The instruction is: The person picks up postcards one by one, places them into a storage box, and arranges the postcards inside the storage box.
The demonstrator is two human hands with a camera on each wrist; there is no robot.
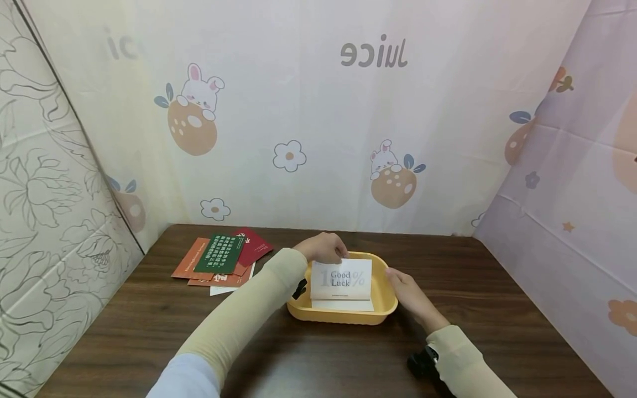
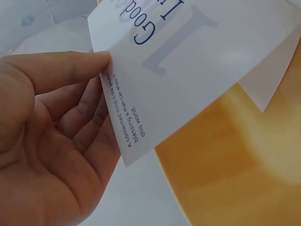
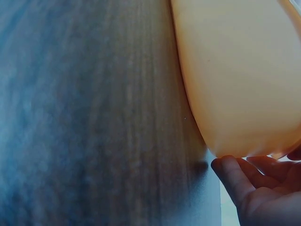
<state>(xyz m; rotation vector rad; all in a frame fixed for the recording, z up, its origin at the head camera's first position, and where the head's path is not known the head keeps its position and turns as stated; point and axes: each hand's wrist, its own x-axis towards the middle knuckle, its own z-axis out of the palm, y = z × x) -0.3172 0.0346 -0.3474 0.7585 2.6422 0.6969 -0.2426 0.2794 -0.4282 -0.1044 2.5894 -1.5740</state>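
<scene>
A white card (image 1: 340, 280) printed "Good Luck" stands tilted over a yellow plastic basin (image 1: 383, 317). My left hand (image 1: 323, 247) pinches the card's upper edge between thumb and fingers; the left wrist view shows small print along the card's edge (image 2: 136, 117). Another white paper part (image 1: 343, 305) lies below it in the basin; whether it belongs to the same card I cannot tell. At the basin's right end my right hand (image 1: 412, 296) holds the rim. In the right wrist view its fingers (image 3: 235, 176) lie against the basin's outer wall (image 3: 235, 84).
Left of the basin, several cards overlap in a loose pile: a green one (image 1: 219, 254), a red one (image 1: 256, 247), an orange one (image 1: 188, 265) and a white one (image 1: 221, 290). Everything stands on a dark wooden table (image 1: 448, 265), with a printed curtain (image 1: 298, 110) behind.
</scene>
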